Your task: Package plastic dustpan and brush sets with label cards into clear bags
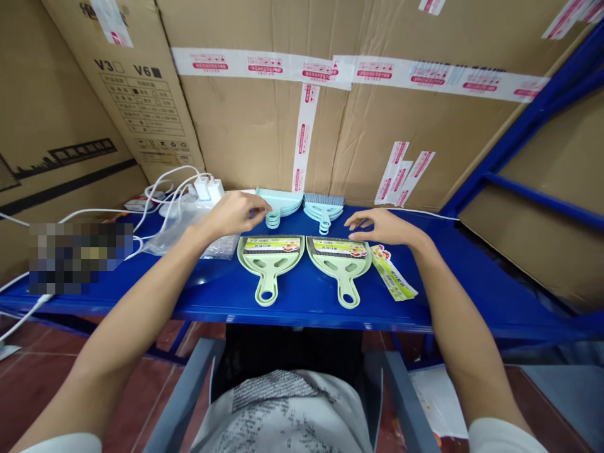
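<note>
My left hand (240, 214) hovers beside the handle end of a stack of light blue dustpans (283, 204), fingers loosely bent; no object shows in it. Over the upper right corner of a green dustpan-and-brush set (344, 267), my right hand (381, 226) has its fingers apart, holding nothing. A second green dustpan-and-brush set (268, 267) lies to the left, handle toward me. Both sets have a printed label strip across the brush. Several light blue brushes (324, 211) are stacked between my hands, toward the back.
Loose printed labels (394, 277) lie right of the green sets on the blue table (306, 314). Clear plastic bags (174, 229), white chargers (210, 187) and cables crowd the left. Cardboard (255, 126) walls the back. A blue metal frame (523, 135) rises at right.
</note>
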### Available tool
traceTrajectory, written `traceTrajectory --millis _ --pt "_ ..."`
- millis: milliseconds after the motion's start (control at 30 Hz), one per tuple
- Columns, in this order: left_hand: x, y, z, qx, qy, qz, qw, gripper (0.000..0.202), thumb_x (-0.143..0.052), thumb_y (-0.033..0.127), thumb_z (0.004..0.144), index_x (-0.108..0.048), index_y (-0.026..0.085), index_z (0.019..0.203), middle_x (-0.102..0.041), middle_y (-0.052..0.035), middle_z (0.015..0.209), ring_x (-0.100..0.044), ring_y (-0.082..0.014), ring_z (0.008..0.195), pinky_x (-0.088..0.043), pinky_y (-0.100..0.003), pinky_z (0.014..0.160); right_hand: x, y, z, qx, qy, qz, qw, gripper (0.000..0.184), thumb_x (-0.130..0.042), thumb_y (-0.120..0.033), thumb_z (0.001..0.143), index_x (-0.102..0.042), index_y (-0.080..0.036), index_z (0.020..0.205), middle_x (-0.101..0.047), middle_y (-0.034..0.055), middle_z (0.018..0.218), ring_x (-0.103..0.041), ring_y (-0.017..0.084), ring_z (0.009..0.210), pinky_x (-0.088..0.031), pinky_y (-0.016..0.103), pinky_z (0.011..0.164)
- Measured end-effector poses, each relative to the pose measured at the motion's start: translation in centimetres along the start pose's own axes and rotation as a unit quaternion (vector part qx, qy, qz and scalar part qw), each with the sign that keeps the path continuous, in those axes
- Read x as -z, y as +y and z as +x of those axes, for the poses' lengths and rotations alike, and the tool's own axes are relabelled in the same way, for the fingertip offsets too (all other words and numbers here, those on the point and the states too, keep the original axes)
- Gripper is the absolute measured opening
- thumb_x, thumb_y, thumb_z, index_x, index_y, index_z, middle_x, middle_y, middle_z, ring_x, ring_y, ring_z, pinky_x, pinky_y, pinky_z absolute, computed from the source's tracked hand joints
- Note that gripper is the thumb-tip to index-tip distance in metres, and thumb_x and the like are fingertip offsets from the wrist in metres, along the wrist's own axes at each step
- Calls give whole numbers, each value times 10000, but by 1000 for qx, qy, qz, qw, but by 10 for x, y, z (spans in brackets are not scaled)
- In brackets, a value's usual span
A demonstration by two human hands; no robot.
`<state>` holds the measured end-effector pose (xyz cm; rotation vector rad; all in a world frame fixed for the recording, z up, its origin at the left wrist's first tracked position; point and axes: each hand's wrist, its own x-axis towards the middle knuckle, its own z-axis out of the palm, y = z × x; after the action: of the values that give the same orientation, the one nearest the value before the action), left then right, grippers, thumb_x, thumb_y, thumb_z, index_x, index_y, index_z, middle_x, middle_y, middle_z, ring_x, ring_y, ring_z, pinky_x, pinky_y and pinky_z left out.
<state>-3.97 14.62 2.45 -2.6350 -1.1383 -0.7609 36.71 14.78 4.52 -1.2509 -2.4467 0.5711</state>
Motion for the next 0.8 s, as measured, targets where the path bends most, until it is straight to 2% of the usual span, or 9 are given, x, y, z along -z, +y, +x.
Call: traceTrajectory --millis 100,200,267,333,433,500,567,800 --pt "-7 -2 -1 -6 -14 51 999 346 -518 288 967 -826 168 1068 -841 -96 988 -758 -256 806 -531 -358 768 -3 4 2 1 -38 -10 999 454 -843 -503 761 -808 -215 1110 -812 103 1145 -759 309 1064 -590 439 959" --pt "-10 -2 -1 -9 -17 67 998 349 -510 283 975 -828 179 1075 -843 -90 995 -765 -260 836 -528 -355 766 11 22 -2 -35 -48 -30 998 501 -834 -542 759 -801 -211 1133 -813 108 1149 -761 315 1063 -600 443 966" --pt "-12 -3 -2 -10 -15 71 997 343 -516 279 967 -830 192 1075 -844 -79 985 -765 -253 824 -531 -350 766 27 39 -11 -104 -67 -57 991 492 -839 -544 739 -802 -197 1086 -814 117 1114 -767 322 1026 -623 437 911" --pt "-15 -4 -2 -12 -19 75 997 343 -518 280 955 -831 200 1067 -845 -72 970 -767 -254 811 -535 -352 758 41 53 -21 -191 -113 -63 973 491 -859 -520 706 -793 -184 1057 -808 125 1071 -772 326 988 -647 409 813" --pt "-18 -5 -1 -18 -28 80 996 361 -500 282 953 -832 194 1064 -847 -75 970 -775 -266 804 -536 -358 734 48 61 -31 -281 -190 1 941 592 -889 -467 681 -745 -184 1180 -796 122 1056 -787 310 956 -662 355 722" --pt "-19 -6 -1 -19 -30 85 996 371 -488 283 960 -832 197 1070 -849 -71 981 -780 -264 805 -532 -353 724 43 58 -31 -297 -206 40 932 658 -900 -418 674 -699 -187 1256 -789 112 1033 -799 294 922 -673 342 716" --pt "-19 -5 -1 -20 -34 92 995 376 -481 284 964 -832 203 1073 -851 -64 998 -784 -259 807 -530 -348 722 36 54 -28 -294 -211 52 931 654 -903 -373 667 -682 -184 1253 -783 91 962 -805 281 860 -680 341 708" --pt "-20 -5 -1 -15 -50 97 994 374 -486 282 964 -829 190 1080 -851 -75 1006 -792 -265 816 -537 -355 736 24 57 -20 -295 -222 90 925 433 -931 -326 595 -702 -176 930 -778 45 763 -816 285 837 -688 342 759"
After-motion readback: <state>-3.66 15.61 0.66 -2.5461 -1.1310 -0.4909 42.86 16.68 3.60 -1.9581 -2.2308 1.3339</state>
